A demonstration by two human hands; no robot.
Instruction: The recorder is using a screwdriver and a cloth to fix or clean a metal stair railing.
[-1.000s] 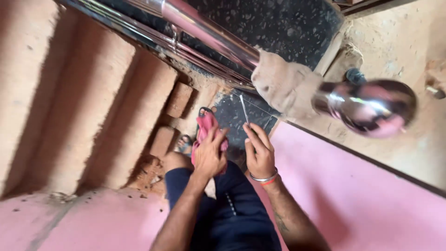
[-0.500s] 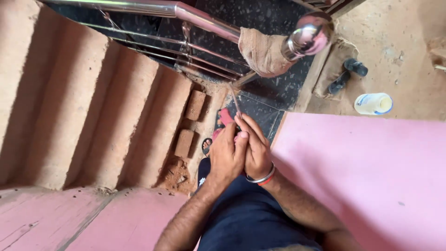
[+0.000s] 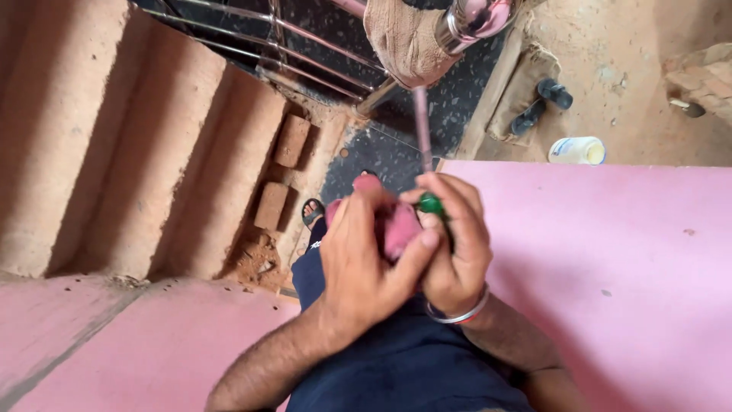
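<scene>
Since the prior frame my hands rose closer; left hand (image 3: 366, 259) clutches pink cloth (image 3: 398, 229), right hand (image 3: 456, 244) grips green-handled screwdriver (image 3: 423, 137), shaft toward 12 o'clock.

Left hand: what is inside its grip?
The left hand wraps a pink cloth, pressed against the right hand holding a green-handled tool. How far the cloth continues under the palm is covered.

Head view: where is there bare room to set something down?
The pink flat surface right of the right hand is bare up to its top edge near the white plastic jar. Crowded: left hand with pink cloth, and the red bricks by the steps.
</scene>
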